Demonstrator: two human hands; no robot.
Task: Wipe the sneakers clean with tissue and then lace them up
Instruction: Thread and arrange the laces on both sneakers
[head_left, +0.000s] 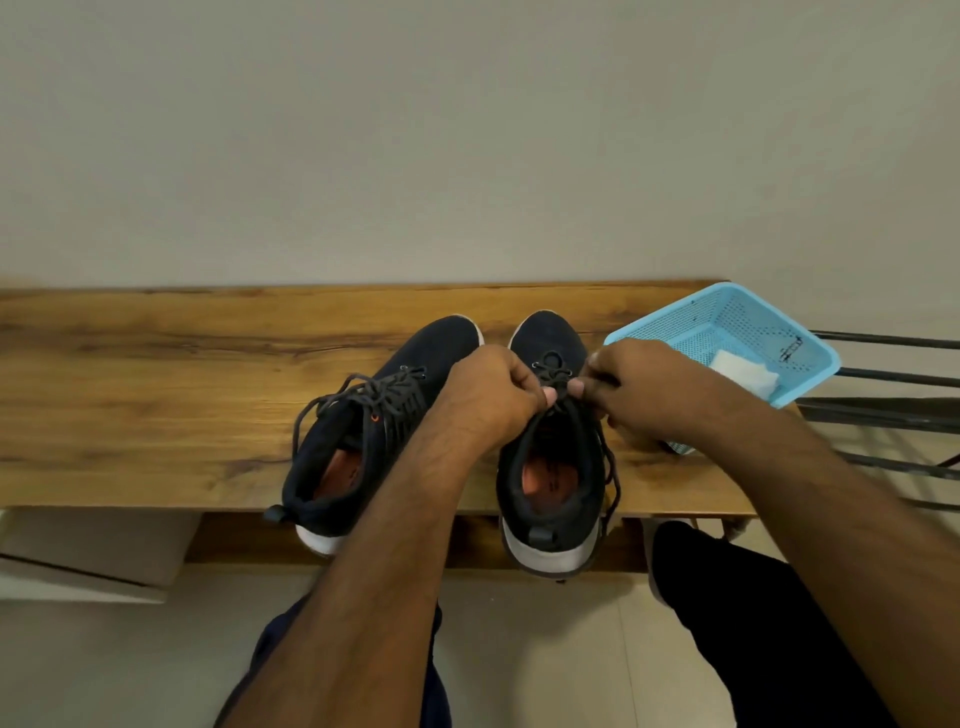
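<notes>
1. Nearest the camera: two bare forearms reach forward over a pale tiled floor (545, 649); dark trousers show at bottom centre and bottom right.
2. Desk (156, 395), wood-grain top, front edge facing the person. Two dark sneakers with white soles stand on it side by side, heels overhanging the front edge, toes toward the wall.
3. Right sneaker (550, 483): orange insole visible, a loose lace end hangs down its right side. Both hands meet over its upper eyelets.
4. Left hand (493, 395): fingers curled, thumb and forefinger pinching the dark lace (553, 371) at the tongue.
5. Right hand (639, 384): fingers curled likewise, pinching the same lace just beside the left thumb; fingertips of the two hands nearly touch.
6. Left sneaker (363, 441): angled, toe pointing up-right, laces threaded but slack and looped over the tongue; neither hand touches it.
7. Behind the right hand: light blue perforated basket (779, 332), tilted, at the desk's right end. A crumpled white tissue (743, 374) lies inside it.
8. Farthest: plain off-white wall (467, 130); dark metal bars (893, 374) at right.
</notes>
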